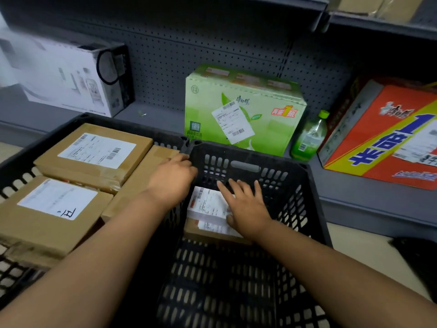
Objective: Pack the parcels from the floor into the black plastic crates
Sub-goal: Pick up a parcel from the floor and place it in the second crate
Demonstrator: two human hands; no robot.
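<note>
right hand lies flat, fingers spread, on the white parcel at the right crate's far end; left hand curls on its rim. press it level, snug to the far wall.

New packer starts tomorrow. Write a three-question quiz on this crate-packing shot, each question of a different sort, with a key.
1. True or false: the right hand lies with straight fingers on the white-labelled parcel inside the right crate.
2. What does the left hand grip?
A. the green bottle
B. the right crate's rim at its far left corner
C. a brown parcel in the left crate
3. Fill in: the box standing on the shelf just behind the right crate is ____.

Key: 1 true; 2 B; 3 green.
</note>
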